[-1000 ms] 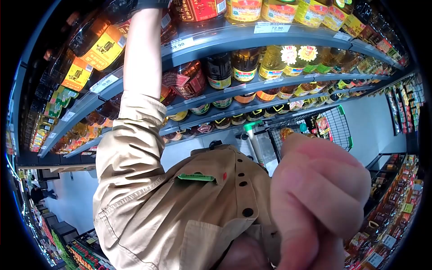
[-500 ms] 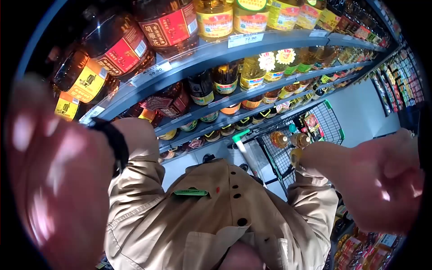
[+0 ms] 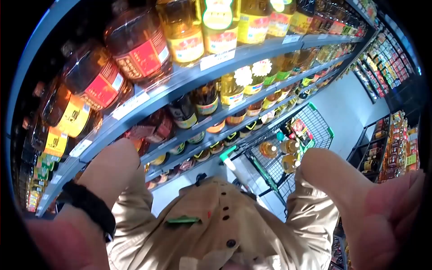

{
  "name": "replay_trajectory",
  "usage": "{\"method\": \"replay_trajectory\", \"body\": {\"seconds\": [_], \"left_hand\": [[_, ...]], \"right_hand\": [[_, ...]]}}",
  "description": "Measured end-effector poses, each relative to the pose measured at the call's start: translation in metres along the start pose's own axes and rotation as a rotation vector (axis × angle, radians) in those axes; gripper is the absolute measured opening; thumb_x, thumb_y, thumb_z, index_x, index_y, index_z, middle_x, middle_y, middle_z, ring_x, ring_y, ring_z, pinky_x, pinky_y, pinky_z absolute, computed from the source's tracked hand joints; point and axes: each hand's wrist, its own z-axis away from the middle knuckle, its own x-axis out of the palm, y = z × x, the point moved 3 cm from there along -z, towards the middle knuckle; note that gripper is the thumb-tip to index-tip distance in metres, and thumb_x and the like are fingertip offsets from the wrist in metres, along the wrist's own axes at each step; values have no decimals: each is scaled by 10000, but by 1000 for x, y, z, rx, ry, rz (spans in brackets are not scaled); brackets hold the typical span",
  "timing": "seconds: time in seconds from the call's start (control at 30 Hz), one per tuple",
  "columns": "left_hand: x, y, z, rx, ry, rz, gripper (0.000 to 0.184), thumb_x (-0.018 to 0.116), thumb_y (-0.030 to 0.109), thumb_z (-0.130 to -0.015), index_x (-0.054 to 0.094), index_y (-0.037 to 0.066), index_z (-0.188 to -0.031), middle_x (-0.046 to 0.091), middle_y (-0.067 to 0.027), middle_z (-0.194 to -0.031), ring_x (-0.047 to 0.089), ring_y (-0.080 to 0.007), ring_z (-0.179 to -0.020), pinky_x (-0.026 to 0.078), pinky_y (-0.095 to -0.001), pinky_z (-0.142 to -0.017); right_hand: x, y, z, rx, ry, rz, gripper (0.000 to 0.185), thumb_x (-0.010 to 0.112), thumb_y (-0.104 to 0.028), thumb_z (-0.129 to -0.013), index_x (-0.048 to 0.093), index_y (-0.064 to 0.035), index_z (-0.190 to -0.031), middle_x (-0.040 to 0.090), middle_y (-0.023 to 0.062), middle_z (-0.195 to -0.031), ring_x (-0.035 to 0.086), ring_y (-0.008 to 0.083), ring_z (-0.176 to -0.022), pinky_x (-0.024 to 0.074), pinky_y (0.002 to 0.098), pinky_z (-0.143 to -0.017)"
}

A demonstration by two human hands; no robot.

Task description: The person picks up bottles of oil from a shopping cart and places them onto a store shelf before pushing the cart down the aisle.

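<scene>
My left hand (image 3: 67, 238) is large and blurred at the lower left edge, with a black band (image 3: 90, 209) round its wrist. Its fingers run out of sight. On the right, my right hand (image 3: 382, 216) is raised close to the camera; its fingers are blurred and cut off by the dark edge, and nothing held shows. Both arms are bent, one on each side of my tan shirt (image 3: 211, 225). Nearest to the left arm are large dark oil bottles with red labels (image 3: 144, 56) and yellow labels (image 3: 74, 117) on the upper shelf.
Shelf tiers (image 3: 180, 83) of oil bottles curve across the upper left. A shopping cart (image 3: 321, 123) with a green-ended handle (image 3: 227, 155) stands ahead to the right, holding several bottles (image 3: 290, 146) and a red package (image 3: 299, 128). More stocked shelves (image 3: 396, 148) stand at the far right.
My left hand has come down from the upper shelf to the lower left edge. My right hand has moved outward to the right. The view has shifted, showing more of the cart.
</scene>
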Motion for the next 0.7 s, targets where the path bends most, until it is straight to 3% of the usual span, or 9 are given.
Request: {"method": "replay_trajectory", "body": {"seconds": [0.7], "left_hand": [[-8,-2,27,-121,-85,-47,183,684,173,-874,680,46,-1005,662,-120,-819,634,-246,-698,494,-362,-593]], "right_hand": [[-2,3,20,-14,-50,68,186,652,-153,-831,686,-19,-956,552,31,-714,506,153,-590,402,272,-508]]}}
